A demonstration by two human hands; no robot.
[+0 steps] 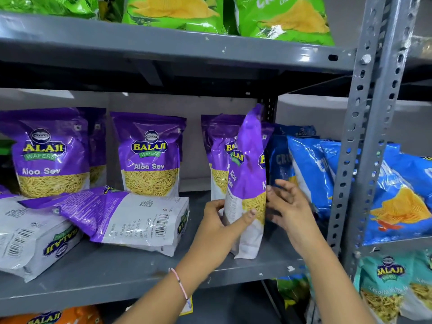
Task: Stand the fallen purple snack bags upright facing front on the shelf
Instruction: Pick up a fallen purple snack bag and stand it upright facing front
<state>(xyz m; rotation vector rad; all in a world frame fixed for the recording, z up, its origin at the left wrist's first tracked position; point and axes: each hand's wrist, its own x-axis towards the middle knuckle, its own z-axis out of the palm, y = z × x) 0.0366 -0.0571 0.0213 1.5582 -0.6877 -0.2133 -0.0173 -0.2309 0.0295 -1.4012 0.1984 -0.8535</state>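
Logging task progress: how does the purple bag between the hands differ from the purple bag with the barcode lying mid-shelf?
The held bag stands upright, turned edge-on; the lying bag is flat, back and barcode up. The left hand grips the held bag, with the right hand beside it; nothing touches the lying bag. Both are purple Balaji packs.

Bare forearms — pink wrist thread (180, 282)

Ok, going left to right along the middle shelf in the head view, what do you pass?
Upright purple bag → fallen purple bag lying back-side up → left hand → purple bag being stood up, turned partly sideways → right hand → blue snack bags → grey shelf upright.
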